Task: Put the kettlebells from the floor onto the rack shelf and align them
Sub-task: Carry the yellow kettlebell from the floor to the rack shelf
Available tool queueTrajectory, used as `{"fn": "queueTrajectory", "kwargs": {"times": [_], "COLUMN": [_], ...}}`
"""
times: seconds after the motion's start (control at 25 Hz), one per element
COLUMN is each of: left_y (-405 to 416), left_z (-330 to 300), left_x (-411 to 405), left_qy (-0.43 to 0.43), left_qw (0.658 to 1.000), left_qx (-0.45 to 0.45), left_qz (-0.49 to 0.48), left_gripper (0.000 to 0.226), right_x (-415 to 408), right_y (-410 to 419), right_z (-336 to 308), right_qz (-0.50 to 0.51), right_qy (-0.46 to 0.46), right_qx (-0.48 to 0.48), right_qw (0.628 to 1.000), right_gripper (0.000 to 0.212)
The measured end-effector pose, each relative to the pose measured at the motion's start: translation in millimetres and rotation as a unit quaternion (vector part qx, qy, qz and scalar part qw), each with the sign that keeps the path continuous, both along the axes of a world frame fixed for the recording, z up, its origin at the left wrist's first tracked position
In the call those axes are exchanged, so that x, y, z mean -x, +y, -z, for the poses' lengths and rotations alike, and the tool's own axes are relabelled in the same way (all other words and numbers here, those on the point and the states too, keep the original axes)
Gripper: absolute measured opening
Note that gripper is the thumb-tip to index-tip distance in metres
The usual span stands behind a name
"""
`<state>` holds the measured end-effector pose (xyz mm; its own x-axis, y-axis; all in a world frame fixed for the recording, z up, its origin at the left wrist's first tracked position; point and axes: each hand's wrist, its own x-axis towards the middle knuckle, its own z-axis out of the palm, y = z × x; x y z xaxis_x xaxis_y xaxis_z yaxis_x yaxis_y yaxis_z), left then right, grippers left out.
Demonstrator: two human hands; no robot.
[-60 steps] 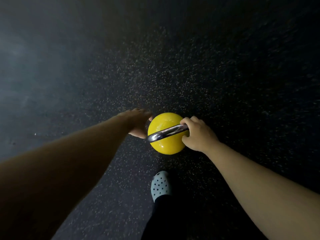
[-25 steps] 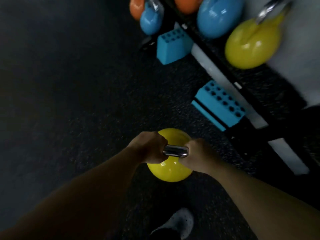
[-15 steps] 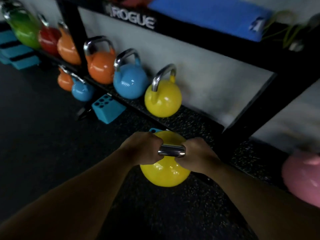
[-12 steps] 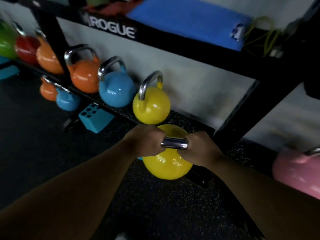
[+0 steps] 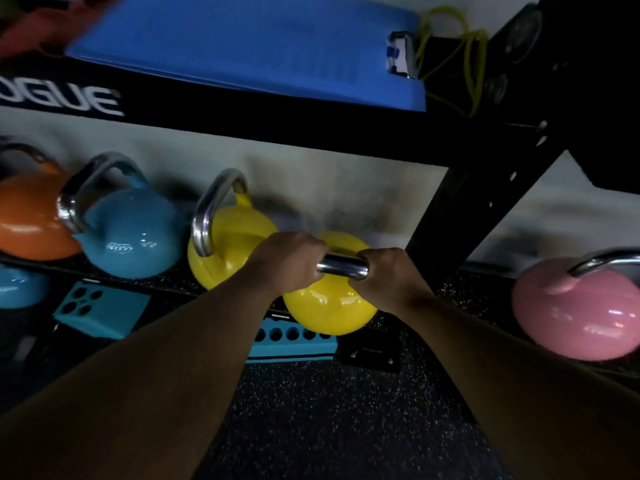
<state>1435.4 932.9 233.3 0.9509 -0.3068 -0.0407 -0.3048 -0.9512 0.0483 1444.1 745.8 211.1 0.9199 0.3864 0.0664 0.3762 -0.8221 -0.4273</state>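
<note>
Speckled floor (image 5: 311, 427) below, both hands' fingers (image 5: 304, 247) closed around upright yellow kettlebell (image 5: 329, 306), handle (image 5: 343, 266) running left-right.

White block capitals on the black upper crossbeam (image 5: 242, 109) of the rack read "OGUE"; the left edge of the picture cuts off the start of the word. The blue kettlebell (image 5: 131, 233) carries a small pale marking low on its front, too blurred to read. A white tag (image 5: 398, 58) at the corner of the blue mat (image 5: 242, 46) bears blue print that cannot be made out.
</note>
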Motion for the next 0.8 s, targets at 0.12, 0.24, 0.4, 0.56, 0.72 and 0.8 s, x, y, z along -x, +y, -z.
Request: {"fn": "queueTrajectory", "kwargs": {"times": [0.12, 0.24, 0.4, 0.56, 0.72, 0.8], "left_y": [4.1, 7.3, 1.4, 0.6, -3.1, -2.5], "left_z": [5.2, 8.1, 13.1, 19.4, 21.3, 22.6], "left_x": [-23.0, -52.0, -83.3, -86.4, -83.5, -80.1], "left_qy": [-0.004, 0.012, 0.021, 0.012, -0.003, 0.013], "left_qw": [1.000, 0.997, 0.991, 0.990, 0.981, 0.972], "left_qx": [0.028, 0.057, 0.116, 0.126, 0.177, 0.208], "left_qz": [-0.010, -0.046, -0.061, -0.063, -0.080, -0.111], "left_gripper": [0.023, 0.022, 0.014, 0.020, 0.033, 0.050], "right_x": [-18.6, -47.3, -75.9, -79.2, -72.1, -58.6], "right_y": [6.0, 14.3, 18.0, 18.4, 17.1, 18.7], "right_z": [1.3, -3.5, 5.4, 13.4, 11.4, 12.3], "right_qz": [0.027, 0.054, 0.110, 0.131, 0.153, 0.160], "right_qy": [-0.006, 0.040, 0.043, 0.033, 0.035, 0.054], "right_qx": [0.004, 0.001, -0.042, -0.039, -0.035, -0.063], "right_qw": [1.000, 0.998, 0.992, 0.990, 0.987, 0.984], "right_gripper": [0.021, 0.020, 0.024, 0.024, 0.030, 0.050]}}
